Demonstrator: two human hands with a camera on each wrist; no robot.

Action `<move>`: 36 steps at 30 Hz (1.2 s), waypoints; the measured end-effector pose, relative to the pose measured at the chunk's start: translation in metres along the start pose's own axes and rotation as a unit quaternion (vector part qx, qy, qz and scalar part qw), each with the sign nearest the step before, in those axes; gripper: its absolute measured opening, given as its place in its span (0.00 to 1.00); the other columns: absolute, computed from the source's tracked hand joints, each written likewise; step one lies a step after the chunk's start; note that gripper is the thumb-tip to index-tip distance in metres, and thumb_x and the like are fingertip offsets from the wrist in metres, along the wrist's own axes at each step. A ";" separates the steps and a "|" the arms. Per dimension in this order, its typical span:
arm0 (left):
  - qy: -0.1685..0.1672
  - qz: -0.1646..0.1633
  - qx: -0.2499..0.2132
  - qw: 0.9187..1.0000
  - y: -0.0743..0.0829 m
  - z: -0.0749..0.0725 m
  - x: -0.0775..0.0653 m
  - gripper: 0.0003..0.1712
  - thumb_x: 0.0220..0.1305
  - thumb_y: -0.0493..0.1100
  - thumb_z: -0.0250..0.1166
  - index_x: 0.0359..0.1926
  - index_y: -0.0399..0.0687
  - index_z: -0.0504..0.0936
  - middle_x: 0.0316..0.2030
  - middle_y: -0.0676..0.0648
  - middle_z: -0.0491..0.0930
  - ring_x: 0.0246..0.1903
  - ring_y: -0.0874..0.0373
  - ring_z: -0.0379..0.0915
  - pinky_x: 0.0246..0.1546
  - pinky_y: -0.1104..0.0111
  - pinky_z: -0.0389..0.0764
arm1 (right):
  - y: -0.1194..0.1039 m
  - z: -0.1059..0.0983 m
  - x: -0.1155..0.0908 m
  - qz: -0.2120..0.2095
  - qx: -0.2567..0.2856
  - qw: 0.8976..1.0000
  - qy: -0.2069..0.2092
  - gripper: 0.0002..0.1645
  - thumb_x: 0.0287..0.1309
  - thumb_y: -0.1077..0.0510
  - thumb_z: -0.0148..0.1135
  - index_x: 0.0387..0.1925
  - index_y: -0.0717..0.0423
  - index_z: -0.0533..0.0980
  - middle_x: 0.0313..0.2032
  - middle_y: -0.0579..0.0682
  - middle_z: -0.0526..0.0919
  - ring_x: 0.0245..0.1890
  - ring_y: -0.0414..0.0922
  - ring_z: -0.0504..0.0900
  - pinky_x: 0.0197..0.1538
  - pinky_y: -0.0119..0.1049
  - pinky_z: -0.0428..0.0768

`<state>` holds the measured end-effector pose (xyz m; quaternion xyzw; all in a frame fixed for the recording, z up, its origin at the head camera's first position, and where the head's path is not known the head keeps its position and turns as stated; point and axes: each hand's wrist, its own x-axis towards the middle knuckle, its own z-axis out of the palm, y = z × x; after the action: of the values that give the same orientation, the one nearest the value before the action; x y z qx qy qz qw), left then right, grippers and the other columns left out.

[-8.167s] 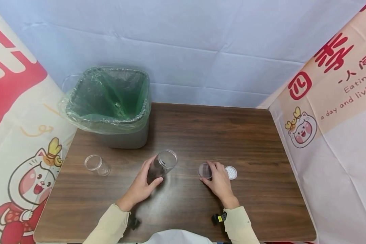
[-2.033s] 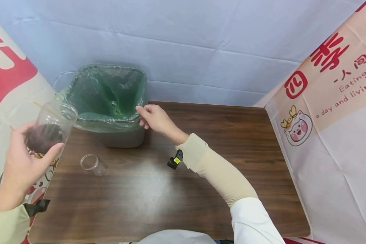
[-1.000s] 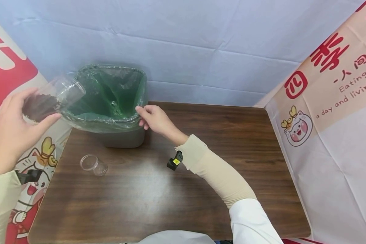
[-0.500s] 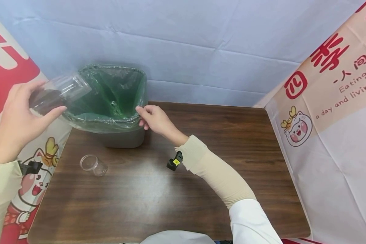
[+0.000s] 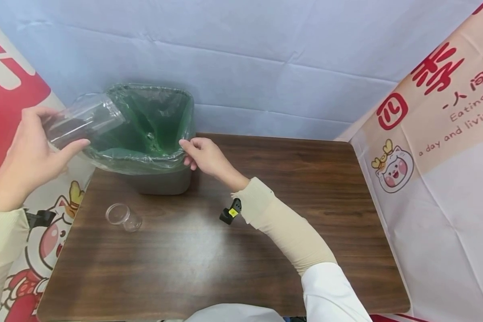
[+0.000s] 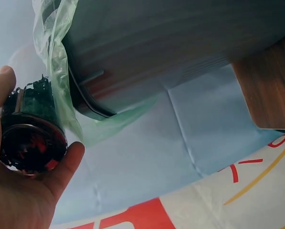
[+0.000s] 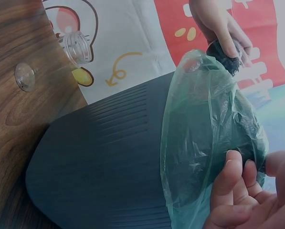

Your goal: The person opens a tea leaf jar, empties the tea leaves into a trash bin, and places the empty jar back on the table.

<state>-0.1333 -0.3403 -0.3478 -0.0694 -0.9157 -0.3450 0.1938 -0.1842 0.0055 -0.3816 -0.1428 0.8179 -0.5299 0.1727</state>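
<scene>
My left hand [image 5: 36, 152] grips a clear plastic jar [image 5: 92, 117] by its base end, tipped over the left rim of a grey trash bin [image 5: 161, 182]. Its mouth points right, into the bin opening. In the left wrist view, dark flaky contents [image 6: 39, 98] show near the jar's bottom. A green plastic liner [image 7: 209, 129] covers the bin and folds down over its rim. At the bin's front right corner, my right hand [image 5: 207, 157] pinches the liner-covered rim between thumb and fingers. That grip also shows up close in the right wrist view.
A second clear jar [image 5: 122, 217] stands on the brown wooden table [image 5: 285, 214], in front of the bin. Behind the table hangs a pale cloth wall [image 5: 265, 67]. Printed banners [image 5: 438, 134] flank both sides.
The left hand has carried the jar from the table's middle to the bin and tilted it over the rim. The right hand has moved to the bin rim; the lids have left the table.
</scene>
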 end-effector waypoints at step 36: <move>0.005 0.114 0.007 0.993 -0.003 0.003 0.019 0.39 0.64 0.48 0.73 0.69 0.35 0.68 0.63 0.27 0.64 0.65 0.41 0.55 0.65 0.71 0.55 | 0.002 0.000 0.000 -0.001 0.002 1.000 -0.006 0.25 0.77 0.42 0.51 0.29 0.55 0.74 0.27 0.49 0.83 0.28 0.49 0.81 0.34 0.33 0.73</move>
<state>-0.1523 -0.3406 -0.3447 -0.1706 -0.9034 -0.3141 0.2370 -0.1839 0.0060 -0.3833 -0.1465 0.8157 -0.5310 0.1769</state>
